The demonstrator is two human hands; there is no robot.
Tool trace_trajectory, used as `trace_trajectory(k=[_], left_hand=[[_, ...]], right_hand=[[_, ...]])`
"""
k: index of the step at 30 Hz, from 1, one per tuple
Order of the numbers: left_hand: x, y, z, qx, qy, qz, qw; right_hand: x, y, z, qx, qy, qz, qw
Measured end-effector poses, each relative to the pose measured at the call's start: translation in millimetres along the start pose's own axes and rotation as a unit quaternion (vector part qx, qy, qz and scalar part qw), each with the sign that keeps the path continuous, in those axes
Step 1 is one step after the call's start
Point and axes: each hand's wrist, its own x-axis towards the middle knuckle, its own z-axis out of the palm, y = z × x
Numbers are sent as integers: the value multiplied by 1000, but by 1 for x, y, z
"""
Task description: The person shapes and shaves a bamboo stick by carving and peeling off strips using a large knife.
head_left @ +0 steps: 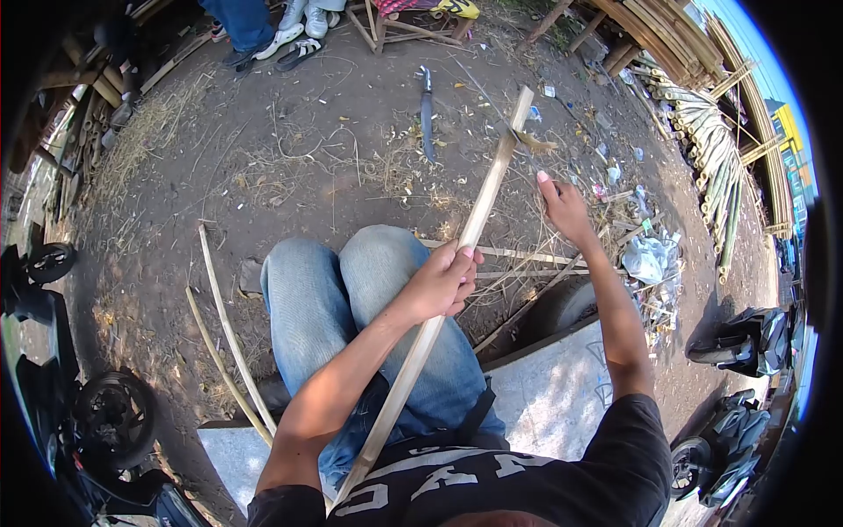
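Observation:
My left hand [452, 277] is wrapped around a long split bamboo strip [483, 206], which slants from my lap up and away to the right. Out to the right, my right hand [566, 209] is closed with its thumb along a thin knife [524, 151], seen almost edge-on. Its narrow blade crosses the strip near the far end; the handle is mostly hidden in my fingers. A tan curl of shaving [536, 143] sticks out beside the strip there. Another knife [427, 114] with a dark blade lies on the ground ahead.
Bamboo strips [230, 321] lean at my left beside the grey slab [549, 386] under me. Shavings and litter, including a plastic bag [645, 259], cover the ground. Bamboo poles [720, 162] are piled at right. Motorbikes [738, 342] stand on both sides; another person's feet [299, 26] show ahead.

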Motion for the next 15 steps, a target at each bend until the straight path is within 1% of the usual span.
trace_trajectory(k=[1,2,3,4,5,6,7,8,9,10,12,13,15], left_hand=[[-1,1,0,11,-2,8,1000],[-1,3,0,12,-2,10,1000],[-2,3,0,8,0,4,1000],[-2,1,1,2,0,-4,1000],[-1,0,1,2,-1,-5,1000],[1,1,-1,-12,5,-8,1000],[2,3,-2,-26,12,-9,1000],[2,4,-1,-24,12,-7,1000],[1,6,0,-35,13,2,999],[1,7,-1,-45,15,12,999],[2,6,-1,-53,19,8,998],[3,6,-1,-58,21,5,998],[-2,9,-4,-59,19,3,998]], right_hand=[[4,5,-5,48,-41,31,998],[10,10,-11,48,-40,29,998],[17,13,-18,109,-127,97,981],[23,19,-25,168,-212,165,949],[33,32,-24,148,-236,146,949],[30,27,-22,148,-233,146,950],[24,11,-16,-11,-107,30,994],[17,-4,-11,-169,25,-86,981],[8,-26,-16,-202,18,-76,976],[1,-36,-10,-201,19,-78,976],[-20,-50,2,-218,2,-172,961],[-30,-65,5,-218,1,-172,961],[-44,-93,1,-239,-32,-180,954]])
